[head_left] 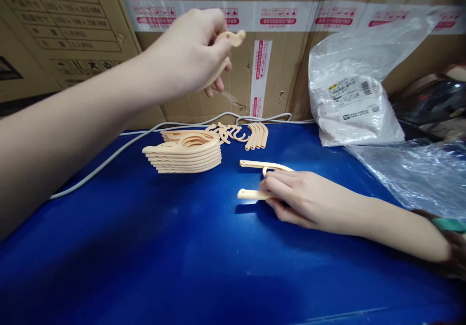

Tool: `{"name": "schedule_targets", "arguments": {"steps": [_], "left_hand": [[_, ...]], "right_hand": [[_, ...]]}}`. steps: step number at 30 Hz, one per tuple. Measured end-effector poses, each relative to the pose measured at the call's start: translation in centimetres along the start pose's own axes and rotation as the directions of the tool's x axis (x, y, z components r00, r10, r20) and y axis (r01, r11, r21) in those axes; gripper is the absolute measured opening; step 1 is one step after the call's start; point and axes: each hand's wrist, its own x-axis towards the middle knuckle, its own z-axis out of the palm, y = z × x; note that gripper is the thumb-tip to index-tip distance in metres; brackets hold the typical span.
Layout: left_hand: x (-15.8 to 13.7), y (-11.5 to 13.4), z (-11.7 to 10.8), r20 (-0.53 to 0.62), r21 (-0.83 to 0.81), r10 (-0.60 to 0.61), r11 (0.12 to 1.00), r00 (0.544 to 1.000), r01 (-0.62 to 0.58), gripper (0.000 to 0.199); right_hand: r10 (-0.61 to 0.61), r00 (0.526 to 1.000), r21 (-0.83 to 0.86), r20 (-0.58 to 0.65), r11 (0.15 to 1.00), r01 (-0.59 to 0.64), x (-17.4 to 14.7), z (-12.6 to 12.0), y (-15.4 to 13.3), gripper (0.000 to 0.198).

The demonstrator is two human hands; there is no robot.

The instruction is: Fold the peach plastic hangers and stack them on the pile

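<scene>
Raised in front of the cardboard, my left hand (196, 55) is closed around a cream curved plastic hanger part (236, 38), whose knobbed tip sticks out past the thumb. My right hand (302, 196) grips a cream plastic hanger frame (253, 194) low over the blue surface. Two of the frame's ends point left, and my fingers hide its middle. To the left lies a neat stack of cream hanger frames (184, 157). Behind it are loose cream hooks (236, 133) and a row of several short curved arms (257, 136).
The blue tabletop (163, 257) spreads beneath everything. Cardboard boxes (291, 72) with printed tape stand along the back. A white cable (120, 155) runs behind the parts and down the left. At right are a white plastic bag (353, 101) and clear plastic film (411, 169).
</scene>
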Motion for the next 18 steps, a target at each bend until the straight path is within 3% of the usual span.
{"name": "schedule_targets", "arguments": {"steps": [3, 5, 7, 9, 14, 18], "left_hand": [[-3.7, 4.5, 1.0, 0.093, -0.023, 0.006, 1.000, 0.996, -0.004, 0.026], [-6.3, 5.7, 2.5, 0.171, -0.002, 0.003, 1.000, 0.985, -0.002, 0.020], [-8.6, 5.6, 4.1, 0.254, -0.069, 0.055, 0.997, 0.966, -0.039, 0.027], [-10.3, 4.9, 5.1, 0.318, -0.194, 0.046, 0.981, 0.947, 0.018, 0.033], [-12.0, 2.9, 6.5, 0.266, -0.260, -0.100, 0.950, 0.959, 0.172, 0.037], [-12.8, 1.9, 7.8, 0.288, -0.209, -0.099, 0.964, 0.953, 0.163, 0.033]], "right_hand": [[0.018, 1.000, 0.011, 0.010, 1.000, -0.018, -0.3, 0.3, 0.4, 0.013], [-0.008, 1.000, -0.026, -0.001, 1.000, 0.008, -0.4, 0.5, 0.6, 0.012], [-0.038, 0.999, -0.079, -0.026, 0.996, 0.036, -0.5, 0.6, 0.8, 0.012], [-0.056, 0.998, -0.122, -0.036, 0.991, 0.051, -0.6, 0.6, 0.8, 0.011], [0.009, 1.000, -0.105, 0.007, 0.994, -0.009, -0.5, 0.3, 0.4, 0.009], [0.071, 0.997, -0.098, 0.012, 0.993, -0.069, -0.6, 0.1, 0.4, 0.011]]}}
